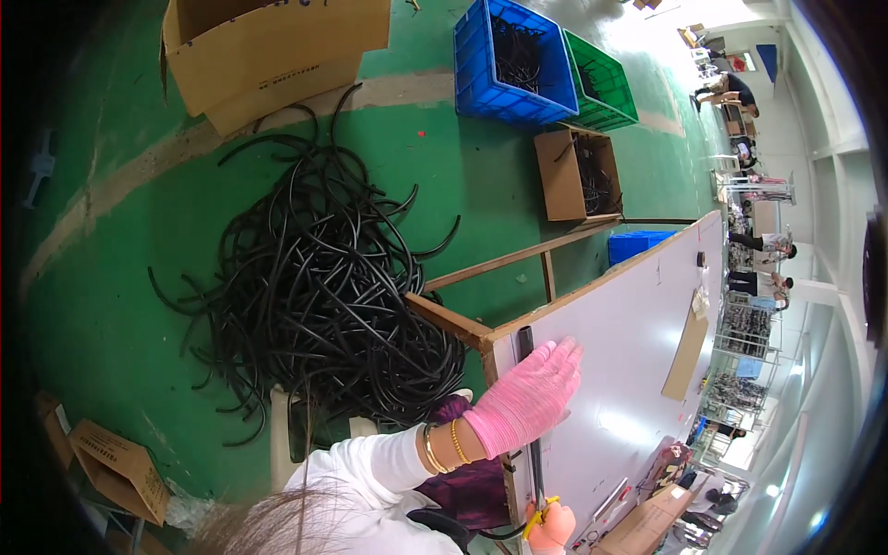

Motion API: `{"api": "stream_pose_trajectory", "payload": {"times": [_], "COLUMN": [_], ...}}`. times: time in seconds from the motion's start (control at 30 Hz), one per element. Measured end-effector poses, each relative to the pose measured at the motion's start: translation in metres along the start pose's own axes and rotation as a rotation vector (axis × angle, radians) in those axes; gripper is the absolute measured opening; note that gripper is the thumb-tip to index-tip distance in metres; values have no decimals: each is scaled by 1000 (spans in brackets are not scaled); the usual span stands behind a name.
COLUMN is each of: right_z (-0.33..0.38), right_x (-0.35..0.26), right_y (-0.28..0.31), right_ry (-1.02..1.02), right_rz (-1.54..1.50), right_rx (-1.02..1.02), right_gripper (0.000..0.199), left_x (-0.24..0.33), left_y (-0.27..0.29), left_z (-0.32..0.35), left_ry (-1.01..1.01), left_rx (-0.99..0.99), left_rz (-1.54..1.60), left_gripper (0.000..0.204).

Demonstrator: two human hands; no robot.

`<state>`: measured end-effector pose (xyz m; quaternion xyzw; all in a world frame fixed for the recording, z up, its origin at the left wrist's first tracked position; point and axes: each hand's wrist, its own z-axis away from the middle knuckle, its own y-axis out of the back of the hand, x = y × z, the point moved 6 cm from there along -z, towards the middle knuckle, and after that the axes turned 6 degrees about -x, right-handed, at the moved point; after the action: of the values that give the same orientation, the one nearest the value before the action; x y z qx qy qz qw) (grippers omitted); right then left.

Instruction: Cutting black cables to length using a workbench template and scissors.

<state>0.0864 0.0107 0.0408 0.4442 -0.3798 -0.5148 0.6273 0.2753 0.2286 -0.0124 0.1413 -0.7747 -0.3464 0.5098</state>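
Observation:
My left hand (532, 393), in a pink knit glove, lies flat over a black tube (525, 342) on the white tabletop (620, 361). Its fingers are stretched out, and the tube shows beyond the hand and again below it. At the lower edge of the picture, my right hand (552, 529) grips a cutting tool with yellow handles (531, 525). The tool sits at the near end of the visible tube; its blades are too small to make out, so I cannot tell whether they touch the tube.
A large heap of black tubes (324, 277) lies on the green floor left of the table. Beyond stand cardboard boxes (277, 55), a blue crate (472, 65) and a green crate (610, 102). A brown cardboard strip (684, 356) rests on the tabletop. Several people work far off at right.

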Motion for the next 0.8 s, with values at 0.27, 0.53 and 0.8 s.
{"api": "stream_pose_trajectory", "payload": {"times": [0.27,0.53,0.8], "right_z": [6,2,7], "right_x": [15,22,14], "right_y": [-11,-8,-7], "right_ry": [-46,9,19], "right_rz": [38,2,-53], "right_rx": [110,111,102], "right_gripper": [32,27,23], "left_x": [2,4,12], "left_y": [6,11,15], "left_z": [-2,-8,1], "left_ry": [9,9,19], "left_rx": [11,47,38], "left_rz": [16,-21,-173], "left_gripper": [56,51,50]}}
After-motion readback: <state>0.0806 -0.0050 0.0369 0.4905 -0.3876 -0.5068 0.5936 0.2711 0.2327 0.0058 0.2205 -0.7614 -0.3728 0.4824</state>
